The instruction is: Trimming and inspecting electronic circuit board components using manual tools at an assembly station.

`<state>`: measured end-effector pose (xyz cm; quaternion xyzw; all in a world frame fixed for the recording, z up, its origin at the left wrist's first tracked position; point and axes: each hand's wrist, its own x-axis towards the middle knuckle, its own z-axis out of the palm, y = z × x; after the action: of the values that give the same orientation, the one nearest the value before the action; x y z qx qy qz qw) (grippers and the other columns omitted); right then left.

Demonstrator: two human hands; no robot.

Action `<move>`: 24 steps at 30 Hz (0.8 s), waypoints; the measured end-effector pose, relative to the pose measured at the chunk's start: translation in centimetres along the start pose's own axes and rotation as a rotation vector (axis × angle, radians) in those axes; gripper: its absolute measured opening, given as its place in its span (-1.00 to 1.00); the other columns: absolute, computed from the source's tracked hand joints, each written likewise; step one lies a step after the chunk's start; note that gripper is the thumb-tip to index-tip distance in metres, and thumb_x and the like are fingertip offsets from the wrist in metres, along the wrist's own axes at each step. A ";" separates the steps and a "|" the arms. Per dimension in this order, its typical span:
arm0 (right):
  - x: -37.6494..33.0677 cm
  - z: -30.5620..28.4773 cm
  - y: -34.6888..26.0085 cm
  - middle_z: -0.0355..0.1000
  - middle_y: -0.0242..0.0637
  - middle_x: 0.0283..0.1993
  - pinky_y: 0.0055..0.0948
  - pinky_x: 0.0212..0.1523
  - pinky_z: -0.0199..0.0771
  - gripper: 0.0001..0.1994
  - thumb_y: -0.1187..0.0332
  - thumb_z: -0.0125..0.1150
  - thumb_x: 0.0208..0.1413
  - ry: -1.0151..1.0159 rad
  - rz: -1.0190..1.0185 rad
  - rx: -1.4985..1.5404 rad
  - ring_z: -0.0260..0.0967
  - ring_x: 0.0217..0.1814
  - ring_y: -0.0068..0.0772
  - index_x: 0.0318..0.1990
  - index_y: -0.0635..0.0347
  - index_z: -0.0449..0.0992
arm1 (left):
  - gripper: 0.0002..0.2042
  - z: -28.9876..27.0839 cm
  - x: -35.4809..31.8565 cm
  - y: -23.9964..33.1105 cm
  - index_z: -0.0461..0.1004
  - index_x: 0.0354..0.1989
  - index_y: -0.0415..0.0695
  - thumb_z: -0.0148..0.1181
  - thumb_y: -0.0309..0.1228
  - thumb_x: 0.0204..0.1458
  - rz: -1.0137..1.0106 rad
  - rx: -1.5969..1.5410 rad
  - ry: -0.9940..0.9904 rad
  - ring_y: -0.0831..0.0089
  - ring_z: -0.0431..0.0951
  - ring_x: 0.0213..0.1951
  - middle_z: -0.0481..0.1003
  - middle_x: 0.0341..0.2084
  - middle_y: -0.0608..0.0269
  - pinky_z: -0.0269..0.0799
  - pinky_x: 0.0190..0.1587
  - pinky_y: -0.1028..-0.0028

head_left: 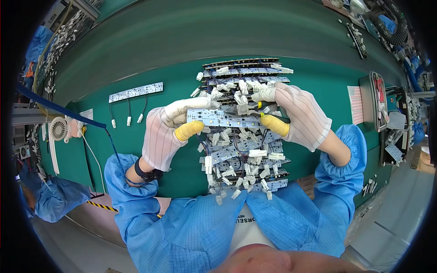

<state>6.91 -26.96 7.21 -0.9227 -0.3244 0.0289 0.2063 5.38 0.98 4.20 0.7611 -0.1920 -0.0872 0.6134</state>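
Note:
My left hand [165, 134], in a striped white glove with yellow-wrapped thumb tip, is closed on the left end of a narrow white circuit board [209, 118]. My right hand [302, 117], gloved the same way, is wrapped round a pair of cutting pliers [248, 109] with black and yellow handles. The tool's jaws point left and lie over the board's upper edge; what is between them is too small to tell. Beneath both hands is a long stack of similar boards [227, 154], with dark wires and white plug connectors [257, 153] hanging off them.
A lone board [136, 92] with three wired plugs lies on the green mat [173, 91] at left. A small white fan [59, 128] stands at far left, by a blue cord [63, 110]. At right are a metal tray [374, 102] and a printed sheet [355, 105].

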 end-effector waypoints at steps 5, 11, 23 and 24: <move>0.1 0.4 -0.1 0.37 -0.09 -0.06 -0.14 0.01 0.32 -0.57 0.08 0.21 -0.02 0.024 -0.005 -0.010 0.29 0.00 0.05 -0.02 0.08 0.41 | -0.53 0.3 -0.1 0.2 0.43 -0.06 -0.29 0.18 -0.11 0.03 -0.010 -0.093 0.023 0.44 0.59 -0.30 0.56 -0.23 0.05 0.50 -0.26 0.49; 0.0 0.4 -0.3 0.37 -0.09 -0.06 -0.15 0.01 0.32 -0.54 0.05 0.20 -0.01 0.003 0.003 -0.008 0.29 0.01 0.03 0.00 0.07 0.41 | -0.53 0.4 -0.2 0.2 0.42 -0.05 -0.29 0.17 -0.11 0.04 -0.012 -0.113 0.040 0.41 0.59 -0.29 0.55 -0.22 0.03 0.51 -0.25 0.48; 0.0 0.4 -0.3 0.37 -0.11 -0.02 -0.27 -0.10 0.34 -0.57 0.10 0.24 -0.01 0.012 0.020 -0.069 0.33 -0.01 -0.11 -0.01 0.09 0.41 | -0.54 0.0 0.0 0.2 0.43 -0.06 -0.27 0.17 -0.12 0.04 0.035 0.042 0.003 0.47 0.58 -0.28 0.56 -0.24 0.06 0.49 -0.23 0.52; 0.3 0.4 -0.6 0.36 -0.11 -0.04 -0.27 -0.10 0.34 -0.56 0.09 0.24 -0.01 0.028 0.009 -0.011 0.33 -0.03 -0.10 -0.02 0.10 0.41 | -0.54 0.0 -0.1 0.3 0.43 -0.06 -0.27 0.17 -0.12 0.04 0.033 0.044 0.002 0.47 0.58 -0.28 0.56 -0.24 0.06 0.49 -0.23 0.52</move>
<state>6.67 -26.18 7.11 -0.9256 -0.3176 0.0151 0.2054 5.26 0.93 4.52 0.7712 -0.2058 -0.0717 0.5982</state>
